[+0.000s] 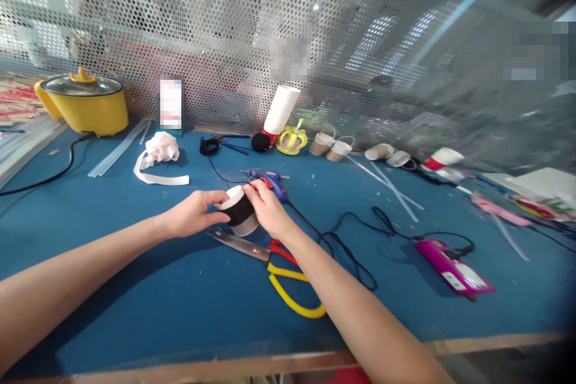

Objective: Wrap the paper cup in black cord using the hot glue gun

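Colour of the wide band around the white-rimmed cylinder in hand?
The wide band is black, clearest in head view.
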`<move>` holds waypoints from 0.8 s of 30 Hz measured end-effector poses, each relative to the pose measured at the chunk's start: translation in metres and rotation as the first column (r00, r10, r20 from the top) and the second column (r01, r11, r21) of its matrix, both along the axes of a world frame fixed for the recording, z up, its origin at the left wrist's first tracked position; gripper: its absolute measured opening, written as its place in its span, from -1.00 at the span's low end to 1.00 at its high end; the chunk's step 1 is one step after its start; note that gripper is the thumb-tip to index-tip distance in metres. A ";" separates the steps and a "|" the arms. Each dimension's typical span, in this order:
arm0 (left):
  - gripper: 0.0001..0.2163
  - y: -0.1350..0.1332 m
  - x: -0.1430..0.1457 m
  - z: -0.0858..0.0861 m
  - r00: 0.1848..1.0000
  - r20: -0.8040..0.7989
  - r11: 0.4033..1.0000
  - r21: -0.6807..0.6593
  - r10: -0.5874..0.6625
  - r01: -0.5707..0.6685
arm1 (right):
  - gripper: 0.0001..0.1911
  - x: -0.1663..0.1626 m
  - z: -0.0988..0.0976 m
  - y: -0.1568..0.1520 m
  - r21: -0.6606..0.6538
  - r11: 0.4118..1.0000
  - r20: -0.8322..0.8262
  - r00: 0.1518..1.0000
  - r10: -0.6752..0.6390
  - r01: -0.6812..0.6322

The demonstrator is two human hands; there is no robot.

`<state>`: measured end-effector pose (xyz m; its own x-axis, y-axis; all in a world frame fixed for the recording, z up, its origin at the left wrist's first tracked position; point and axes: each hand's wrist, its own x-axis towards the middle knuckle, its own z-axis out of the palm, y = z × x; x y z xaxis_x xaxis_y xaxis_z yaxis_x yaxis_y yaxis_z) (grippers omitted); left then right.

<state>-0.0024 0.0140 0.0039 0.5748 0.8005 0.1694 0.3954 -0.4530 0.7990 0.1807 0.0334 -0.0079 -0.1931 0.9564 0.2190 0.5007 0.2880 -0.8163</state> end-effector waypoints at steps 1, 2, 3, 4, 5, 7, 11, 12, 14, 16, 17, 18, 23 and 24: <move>-0.87 0.000 0.000 0.001 1.000 0.016 1.000 -0.010 -0.004 0.004 | -0.77 -0.001 0.001 -0.002 -0.009 1.000 -0.014 1.000 -0.001 0.001; -0.87 0.000 0.000 0.001 0.999 0.033 1.000 -0.021 -0.005 0.006 | -0.77 -0.003 0.002 -0.003 -0.020 1.000 -0.036 0.999 -0.005 0.004; -0.87 -0.001 0.000 0.002 0.999 0.050 0.999 -0.032 -0.004 0.005 | -0.77 -0.004 0.002 -0.004 -0.032 0.999 -0.063 0.998 -0.014 0.012; -0.87 -0.001 0.000 0.002 0.998 0.068 0.999 -0.040 0.000 0.003 | -0.77 -0.005 0.002 -0.005 -0.047 0.999 -0.098 0.995 -0.029 0.024; -0.87 -0.002 0.000 0.003 0.997 0.082 0.999 -0.050 0.006 -0.002 | -0.77 -0.006 0.002 -0.005 -0.071 0.997 -0.147 0.988 -0.047 0.037; -0.84 -0.003 0.001 0.003 0.992 0.127 0.999 -0.046 0.023 -0.017 | -0.77 -0.007 0.003 -0.005 -0.164 0.985 -0.294 0.951 -0.094 0.047; -0.69 -0.002 0.000 0.003 0.970 0.235 0.997 0.039 0.056 -0.067 | -0.79 -0.008 0.010 -0.004 -0.387 0.920 -0.556 0.812 -0.178 -0.064; -0.66 -0.001 0.000 0.004 0.966 0.252 0.995 0.061 0.064 -0.082 | -0.80 -0.008 0.012 -0.004 -0.411 0.907 -0.576 0.798 -0.178 -0.094; -0.65 -0.001 -0.001 0.006 0.961 0.262 0.991 0.082 0.083 -0.108 | -0.80 -0.008 0.014 -0.005 -0.402 0.912 -0.560 0.811 -0.171 -0.085; -0.66 -0.003 -0.001 0.009 0.963 0.247 0.990 0.067 0.105 -0.125 | -0.80 -0.007 0.015 -0.008 -0.270 0.962 -0.459 0.875 -0.153 0.026; -0.67 -0.004 -0.001 0.011 0.966 0.232 0.990 0.048 0.116 -0.130 | -0.79 -0.007 0.015 -0.010 -0.154 0.984 -0.375 0.916 -0.144 0.091; -0.68 -0.006 0.000 0.013 0.970 0.212 0.991 0.026 0.122 -0.131 | -0.79 -0.008 0.015 -0.013 -0.024 0.991 -0.281 0.950 -0.134 0.133; -0.75 -0.017 0.008 0.018 0.973 0.167 0.987 -0.060 0.160 -0.152 | -0.82 -0.014 0.014 -0.030 0.363 0.930 0.038 0.997 -0.068 0.050; -0.77 -0.018 0.009 0.019 0.972 0.166 0.985 -0.079 0.165 -0.153 | -0.83 -0.015 0.013 -0.032 0.395 0.918 0.071 0.995 -0.065 0.032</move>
<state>0.0071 -0.0043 0.0226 0.4063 0.8918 0.1992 0.3128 -0.3405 0.8867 0.1653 0.0017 0.0054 -0.1816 0.8054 0.5643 0.5821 0.5505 -0.5984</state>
